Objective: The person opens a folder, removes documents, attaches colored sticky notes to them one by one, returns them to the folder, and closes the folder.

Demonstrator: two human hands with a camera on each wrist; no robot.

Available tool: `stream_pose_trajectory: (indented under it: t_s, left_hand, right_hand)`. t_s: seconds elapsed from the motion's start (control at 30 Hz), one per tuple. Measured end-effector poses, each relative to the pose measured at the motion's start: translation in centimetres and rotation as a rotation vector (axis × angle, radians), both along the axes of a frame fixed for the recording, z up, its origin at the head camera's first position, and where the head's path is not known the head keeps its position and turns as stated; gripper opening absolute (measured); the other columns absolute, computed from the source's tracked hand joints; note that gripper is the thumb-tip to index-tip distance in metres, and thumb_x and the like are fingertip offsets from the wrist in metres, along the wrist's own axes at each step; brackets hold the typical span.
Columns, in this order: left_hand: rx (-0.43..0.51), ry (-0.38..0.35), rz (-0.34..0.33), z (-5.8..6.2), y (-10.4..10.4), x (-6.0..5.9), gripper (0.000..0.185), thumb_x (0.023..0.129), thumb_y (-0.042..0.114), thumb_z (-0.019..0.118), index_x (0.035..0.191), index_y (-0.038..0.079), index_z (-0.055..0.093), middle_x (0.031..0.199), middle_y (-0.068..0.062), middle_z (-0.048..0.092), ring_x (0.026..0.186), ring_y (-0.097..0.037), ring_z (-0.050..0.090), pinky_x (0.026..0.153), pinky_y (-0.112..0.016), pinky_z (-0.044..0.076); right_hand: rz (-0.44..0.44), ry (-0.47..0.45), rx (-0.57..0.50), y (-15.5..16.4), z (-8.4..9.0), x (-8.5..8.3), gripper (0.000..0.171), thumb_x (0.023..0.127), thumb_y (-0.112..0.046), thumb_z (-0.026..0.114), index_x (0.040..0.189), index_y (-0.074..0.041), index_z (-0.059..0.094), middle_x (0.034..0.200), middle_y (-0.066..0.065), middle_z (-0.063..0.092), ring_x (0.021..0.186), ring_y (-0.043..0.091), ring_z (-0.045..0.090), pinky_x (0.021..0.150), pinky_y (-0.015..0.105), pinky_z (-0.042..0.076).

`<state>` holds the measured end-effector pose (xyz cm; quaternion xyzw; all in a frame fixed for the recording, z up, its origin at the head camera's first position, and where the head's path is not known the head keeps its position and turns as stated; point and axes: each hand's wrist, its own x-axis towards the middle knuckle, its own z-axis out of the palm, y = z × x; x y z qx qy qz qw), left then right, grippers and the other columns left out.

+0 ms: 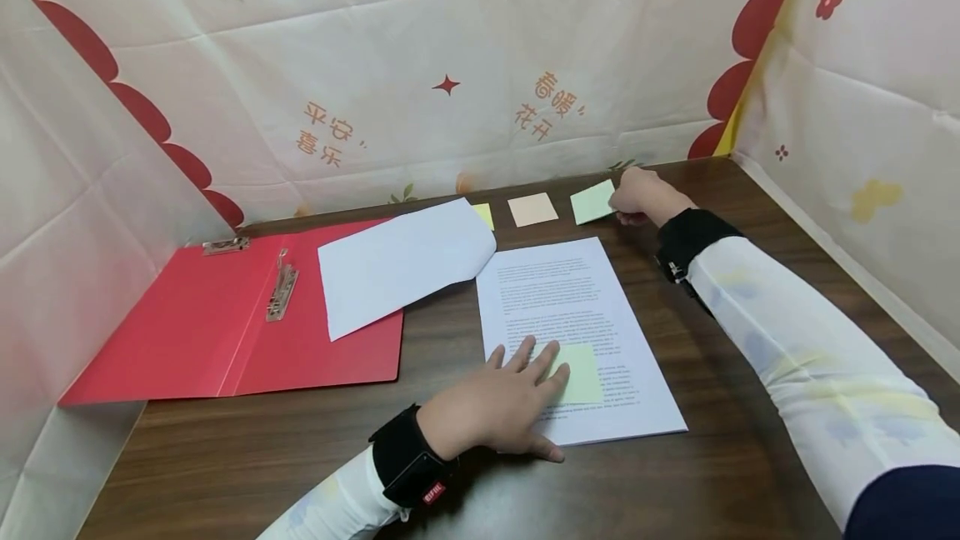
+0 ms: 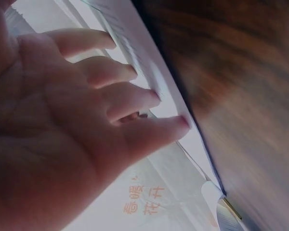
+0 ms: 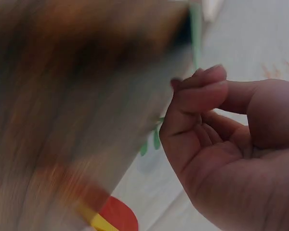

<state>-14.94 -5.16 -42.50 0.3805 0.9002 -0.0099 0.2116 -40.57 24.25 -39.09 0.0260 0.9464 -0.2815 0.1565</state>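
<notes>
My left hand lies with spread fingers over the lower left part of a printed paper stack. Its fingertips reach a pale green sticky note on the top sheet. In the left wrist view the fingers extend along the edge of the paper. At the back right, my right hand pinches the right edge of another light green sticky note between thumb and fingers. The right wrist view shows this note only as a thin green strip beyond the fingertips.
An open red folder with metal clips lies at the left. A white sheet rests over its right side, one end curled toward the printed stack. A peach note and a partly covered yellow note lie near the back curtain.
</notes>
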Motion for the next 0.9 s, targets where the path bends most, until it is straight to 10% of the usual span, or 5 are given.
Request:
stream_pose_trajectory:
  t_s: [0.3,0.5,0.67,0.9]
  left_hand:
    - [0.000,-0.010,-0.002,-0.2,0.0,0.0,0.104,0.094,0.071,0.065,0.172,0.021,0.018,0.181,-0.012,0.000,0.169,-0.032,0.002,0.134,-0.060,0.018]
    - [0.001,0.057,0.048,0.1,-0.2,0.4,0.117,0.089,0.077,0.068,0.171,0.011,0.018,0.181,-0.012,0.004,0.169,-0.030,0.003,0.133,-0.066,0.012]
    - [-0.032,0.043,0.078,0.2,-0.2,0.7,0.116,0.091,0.078,0.063,0.171,0.007,0.017,0.181,-0.012,0.005,0.169,-0.027,0.007,0.133,-0.062,0.020]
    - [-0.090,0.059,0.062,-0.1,0.1,0.8,0.110,0.097,0.077,0.054,0.171,0.005,0.014,0.180,-0.013,0.000,0.169,-0.026,0.004,0.133,-0.059,0.023]
  right_hand:
    - [0.148,0.164,0.313,-1.9,1.5,4.6,0.039,0.106,-0.020,0.046,0.088,0.005,0.070,0.072,0.013,0.068,0.064,0.024,0.063,0.058,0.034,0.050]
    - [0.548,0.193,0.259,-6.5,2.7,16.1,0.041,0.110,-0.024,0.055,0.135,0.006,0.065,0.129,0.022,0.073,0.115,0.035,0.072,0.098,0.055,0.059]
    - [0.801,0.080,0.335,-9.3,0.5,24.3,0.063,0.109,-0.039,0.058,0.156,0.002,0.048,0.165,0.019,0.048,0.153,0.037,0.047,0.119,0.067,0.041]
    - [0.836,0.082,0.381,-10.3,-1.4,26.5,0.084,0.106,-0.057,0.054,0.162,0.002,0.037,0.174,0.019,0.032,0.163,0.034,0.032,0.125,0.073,0.026]
